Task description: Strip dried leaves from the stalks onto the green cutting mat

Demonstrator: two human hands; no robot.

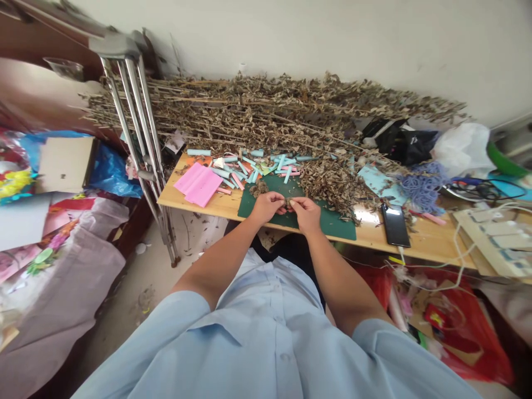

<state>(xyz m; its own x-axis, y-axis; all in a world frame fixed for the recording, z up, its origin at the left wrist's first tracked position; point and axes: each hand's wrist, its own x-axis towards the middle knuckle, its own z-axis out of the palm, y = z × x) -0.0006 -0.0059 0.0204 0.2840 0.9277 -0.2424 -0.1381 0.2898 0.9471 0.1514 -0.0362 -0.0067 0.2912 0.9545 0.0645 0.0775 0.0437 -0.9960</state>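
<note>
My left hand (268, 207) and my right hand (306, 214) meet over a green cutting mat (338, 226) at the table's front edge. Between their pinched fingertips is a small bit of dried leaf (287, 203). A little clump of crumbled dried plant (260, 189) lies on the mat just beyond my left hand. To the right of my right hand spreads a heap of loose dried leaves (328, 183), partly over the mat. Pink paper sheets (198, 184) lie to the left, and several blue and pink paper rolls (251, 168) are scattered behind the hands.
Long dried plant stalks (266, 105) are piled along the wall. A metal crutch (141, 116) leans at the table's left end. On the right are a phone (395, 225) with a cable, blue yarn (424, 185) and a power strip (499, 238).
</note>
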